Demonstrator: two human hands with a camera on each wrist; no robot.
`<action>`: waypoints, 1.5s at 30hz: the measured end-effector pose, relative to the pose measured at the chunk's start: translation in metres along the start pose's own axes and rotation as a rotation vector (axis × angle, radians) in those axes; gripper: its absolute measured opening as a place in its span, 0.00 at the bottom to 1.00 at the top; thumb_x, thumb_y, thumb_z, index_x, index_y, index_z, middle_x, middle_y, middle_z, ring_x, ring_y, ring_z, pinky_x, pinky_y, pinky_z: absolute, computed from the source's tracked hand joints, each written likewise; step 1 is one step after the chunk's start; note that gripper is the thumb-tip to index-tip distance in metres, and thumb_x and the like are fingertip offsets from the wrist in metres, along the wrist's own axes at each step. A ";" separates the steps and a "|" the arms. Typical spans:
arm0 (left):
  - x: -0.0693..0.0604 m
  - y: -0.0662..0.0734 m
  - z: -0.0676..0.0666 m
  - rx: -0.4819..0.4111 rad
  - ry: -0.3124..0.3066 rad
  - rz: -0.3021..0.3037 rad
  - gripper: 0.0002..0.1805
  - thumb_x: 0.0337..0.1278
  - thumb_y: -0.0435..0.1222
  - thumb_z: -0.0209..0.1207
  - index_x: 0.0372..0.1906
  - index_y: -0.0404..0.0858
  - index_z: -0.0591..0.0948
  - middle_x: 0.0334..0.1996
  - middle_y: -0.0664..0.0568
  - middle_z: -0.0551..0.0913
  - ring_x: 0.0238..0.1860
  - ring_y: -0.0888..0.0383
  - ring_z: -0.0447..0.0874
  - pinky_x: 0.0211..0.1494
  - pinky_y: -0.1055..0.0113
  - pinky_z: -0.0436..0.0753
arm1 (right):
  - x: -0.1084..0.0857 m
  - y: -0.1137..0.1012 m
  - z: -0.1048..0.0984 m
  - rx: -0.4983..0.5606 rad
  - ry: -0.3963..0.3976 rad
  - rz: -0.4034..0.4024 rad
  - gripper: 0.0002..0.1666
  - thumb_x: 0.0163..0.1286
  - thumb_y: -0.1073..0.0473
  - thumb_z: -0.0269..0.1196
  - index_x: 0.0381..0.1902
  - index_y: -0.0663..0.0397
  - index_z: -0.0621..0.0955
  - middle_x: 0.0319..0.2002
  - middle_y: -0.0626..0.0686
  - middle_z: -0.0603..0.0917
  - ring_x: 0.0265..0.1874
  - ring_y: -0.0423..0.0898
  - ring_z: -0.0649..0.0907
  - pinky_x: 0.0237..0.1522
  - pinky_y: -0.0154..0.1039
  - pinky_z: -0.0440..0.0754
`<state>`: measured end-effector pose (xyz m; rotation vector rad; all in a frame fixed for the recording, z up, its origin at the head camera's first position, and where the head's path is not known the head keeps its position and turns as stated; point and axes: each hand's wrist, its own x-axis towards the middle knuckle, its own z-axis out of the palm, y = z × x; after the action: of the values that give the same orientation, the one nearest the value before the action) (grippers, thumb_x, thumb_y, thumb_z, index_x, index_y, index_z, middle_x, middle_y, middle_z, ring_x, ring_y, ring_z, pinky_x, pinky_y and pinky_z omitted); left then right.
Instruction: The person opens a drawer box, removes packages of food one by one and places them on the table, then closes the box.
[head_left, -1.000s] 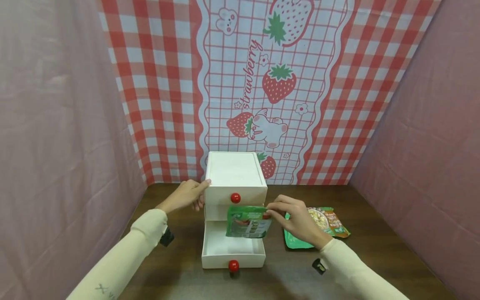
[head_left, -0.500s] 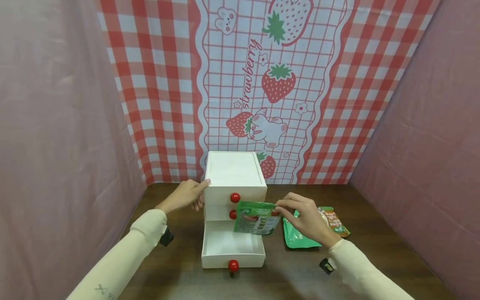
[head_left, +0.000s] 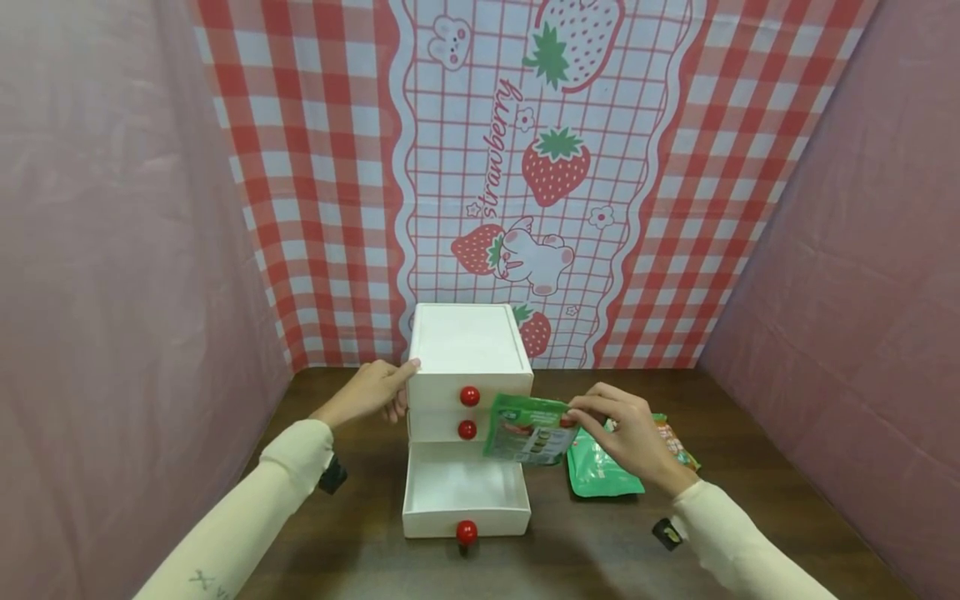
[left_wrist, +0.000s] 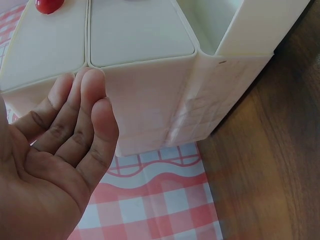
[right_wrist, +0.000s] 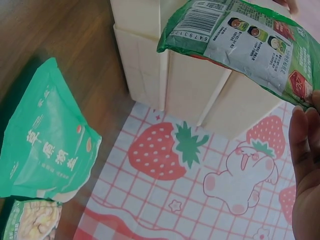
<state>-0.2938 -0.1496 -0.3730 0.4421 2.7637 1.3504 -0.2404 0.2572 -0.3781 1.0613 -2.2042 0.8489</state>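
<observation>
A small white drawer cabinet [head_left: 471,337] with red knobs stands on the table, its bottom drawer [head_left: 465,523] pulled out with nothing visible inside. My left hand [head_left: 375,387] rests against the cabinet's left side, thumb at the top edge; the left wrist view has its fingers nearly straight by the wall. Between thumb and fingertips, my right hand [head_left: 626,433] pinches one upper corner of a green food packet [head_left: 531,432]. That packet hangs in front of the cabinet's right side, above the open drawer's right edge. Its printed back with a barcode shows in the right wrist view.
Right of the cabinet a plain green pouch [head_left: 600,467] lies on the wooden table [head_left: 360,517]. Beside it an orange-green packet [head_left: 678,442] is partly hidden by my right hand. A strawberry-print cloth [head_left: 558,167] hangs behind, with pink curtains [head_left: 832,250] at both sides.
My right hand has moved to the right with the green packet, away from over the drawer's middle, uncovering the middle knob. The left hand has stayed in place.
</observation>
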 end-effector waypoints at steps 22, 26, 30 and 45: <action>-0.001 0.001 0.001 0.002 0.002 -0.008 0.41 0.76 0.63 0.46 0.19 0.34 0.84 0.18 0.48 0.84 0.17 0.52 0.84 0.24 0.63 0.84 | -0.018 0.013 -0.021 -0.104 0.038 0.039 0.14 0.63 0.69 0.73 0.43 0.46 0.89 0.37 0.39 0.84 0.30 0.33 0.79 0.28 0.26 0.74; -0.001 0.000 0.000 0.003 0.003 -0.009 0.41 0.75 0.63 0.46 0.19 0.34 0.84 0.18 0.48 0.83 0.18 0.51 0.84 0.24 0.63 0.84 | -0.023 0.017 -0.026 -0.120 0.046 0.035 0.14 0.63 0.70 0.73 0.43 0.47 0.89 0.36 0.39 0.84 0.29 0.33 0.79 0.28 0.25 0.76; -0.001 0.000 0.000 -0.001 0.005 -0.004 0.42 0.75 0.64 0.46 0.19 0.34 0.84 0.18 0.48 0.84 0.20 0.46 0.86 0.24 0.62 0.84 | -0.028 0.022 -0.031 -0.147 0.060 0.033 0.15 0.62 0.71 0.73 0.42 0.47 0.89 0.36 0.39 0.84 0.29 0.32 0.78 0.29 0.25 0.75; 0.000 0.000 0.000 -0.005 0.005 0.001 0.41 0.75 0.64 0.46 0.19 0.34 0.83 0.17 0.48 0.83 0.18 0.49 0.85 0.24 0.62 0.84 | -0.047 0.043 -0.050 -0.228 0.084 0.059 0.17 0.60 0.75 0.73 0.42 0.51 0.89 0.35 0.42 0.84 0.28 0.32 0.78 0.29 0.23 0.75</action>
<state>-0.2942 -0.1495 -0.3734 0.4410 2.7646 1.3600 -0.2401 0.3370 -0.3909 0.8406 -2.2084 0.6357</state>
